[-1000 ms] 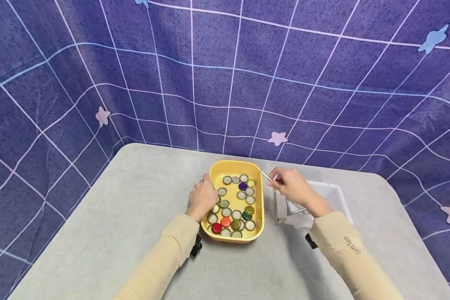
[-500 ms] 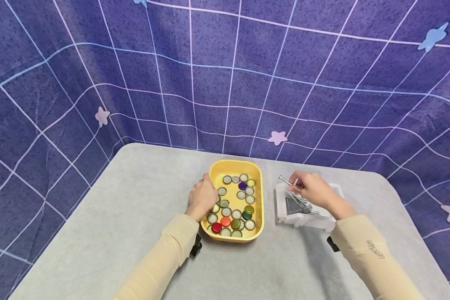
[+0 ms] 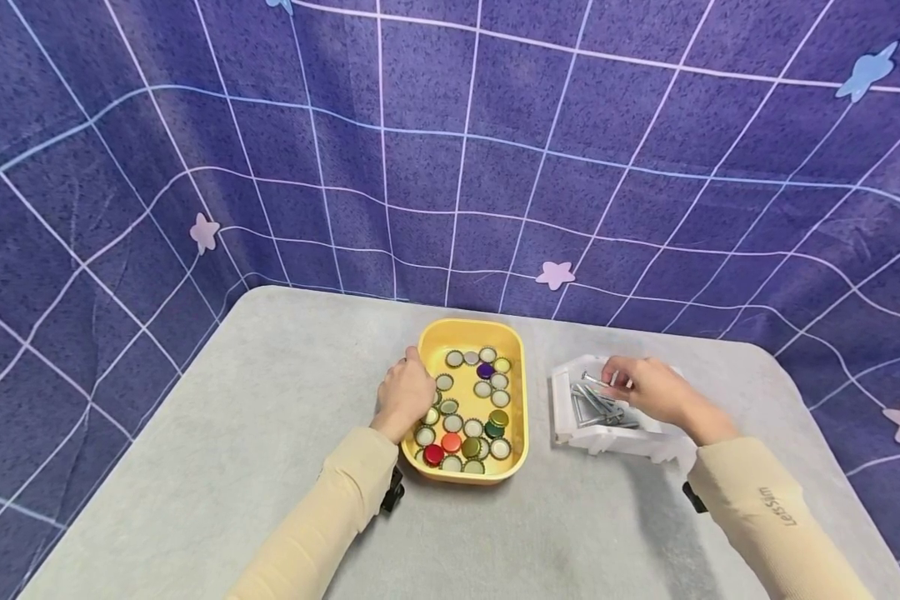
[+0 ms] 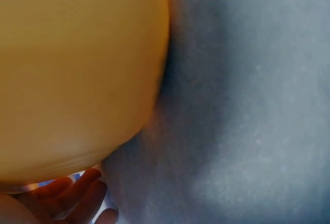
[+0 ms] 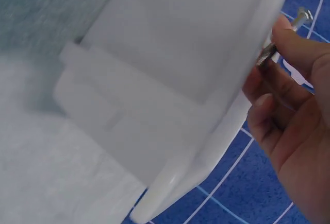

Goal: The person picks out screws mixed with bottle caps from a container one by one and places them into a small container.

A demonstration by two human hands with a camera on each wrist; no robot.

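My left hand (image 3: 407, 390) grips the left rim of a yellow plastic tray (image 3: 523, 417). In the left wrist view its fingers (image 4: 85, 195) lie against the tray's outer wall. Inside the tray lie many loose bottle caps (image 3: 453, 423), mostly underside up, with a few red, green and purple tops. Over a white plastic bin (image 3: 562, 408), my right hand (image 3: 652, 390) pinches a silver bolt (image 5: 266, 55) between thumb and fingers. The bolt's head points away to the left. More bolts (image 3: 603, 408) lie heaped in the bin, partly hidden by the hand.
Both containers stand side by side on a grey table (image 3: 285, 400), with a strip of tabletop between them. A purple-blue curtain (image 3: 450, 167) with grid lines and stars hangs behind the table and along its sides.
My right hand has moved right and down with the bolt, from the yellow tray's right rim to over the white bin. The left hand has stayed on the tray.
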